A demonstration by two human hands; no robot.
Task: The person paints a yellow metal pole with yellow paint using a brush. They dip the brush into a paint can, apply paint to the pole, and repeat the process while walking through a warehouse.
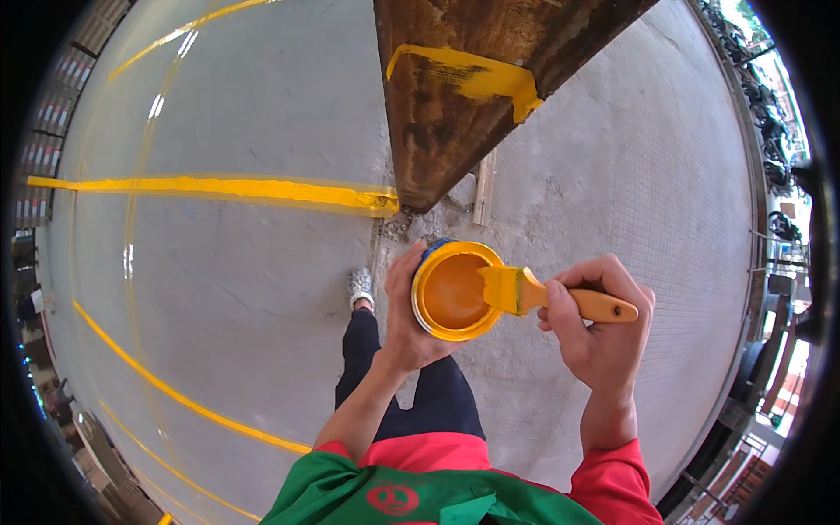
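My left hand (404, 315) is wrapped round the side of an open paint can (423, 289), which holds yellow-orange paint (451, 293) and has a yellow-smeared rim. In my right hand (604, 324) is a paintbrush (604, 305), gripped by its wooden handle. Its yellow-coated bristles rest over the can's right rim, with their tips above the opening. Beyond the can stands a rusty brown steel column (429, 131). A patch of fresh yellow paint (490, 77) with uneven edges lies across the column's face.
A yellow floor line (236, 186) runs leftward from the column's foot. Another yellow line (192, 398) crosses the concrete at lower left. A wooden strip (484, 188) lies beside the column's base. Stacked goods (44, 153) line the far left; dark machinery (774, 140) lines the right.
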